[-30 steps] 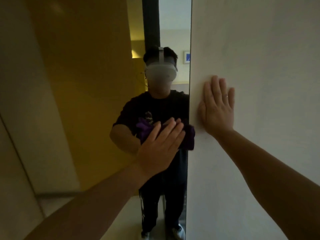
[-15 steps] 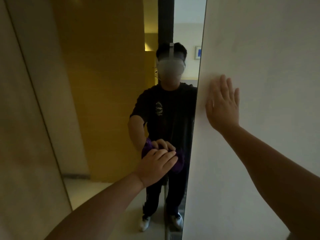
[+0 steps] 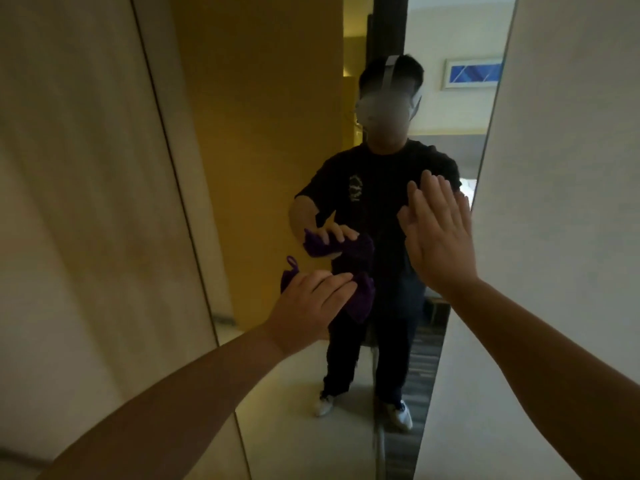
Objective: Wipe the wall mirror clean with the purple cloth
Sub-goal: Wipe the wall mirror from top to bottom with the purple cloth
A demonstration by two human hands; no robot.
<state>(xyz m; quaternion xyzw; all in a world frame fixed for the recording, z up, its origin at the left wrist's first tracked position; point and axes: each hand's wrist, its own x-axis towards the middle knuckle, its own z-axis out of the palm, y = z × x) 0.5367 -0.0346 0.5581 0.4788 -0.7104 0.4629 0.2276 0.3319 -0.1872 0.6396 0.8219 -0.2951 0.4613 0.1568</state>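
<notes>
The tall wall mirror (image 3: 270, 133) fills the middle of the view and reflects a person in dark clothes. My left hand (image 3: 311, 303) holds the bunched purple cloth (image 3: 360, 301) low in front of the glass. The cloth's reflection shows a little above it, so the cloth seems slightly off the glass. A small loop of the cloth sticks up at its left. My right hand (image 3: 440, 237) is raised flat with straight fingers in front of the mirror's right edge, holding nothing.
A white wall (image 3: 571, 168) juts out along the mirror's right side. A beige panel (image 3: 86, 202) borders the mirror on the left. The reflection shows a yellow wall, pale floor and a framed picture.
My left hand with the cloth slid down the mirror and came slightly away from the glass. My right hand left the white wall and now hovers before the mirror's right edge.
</notes>
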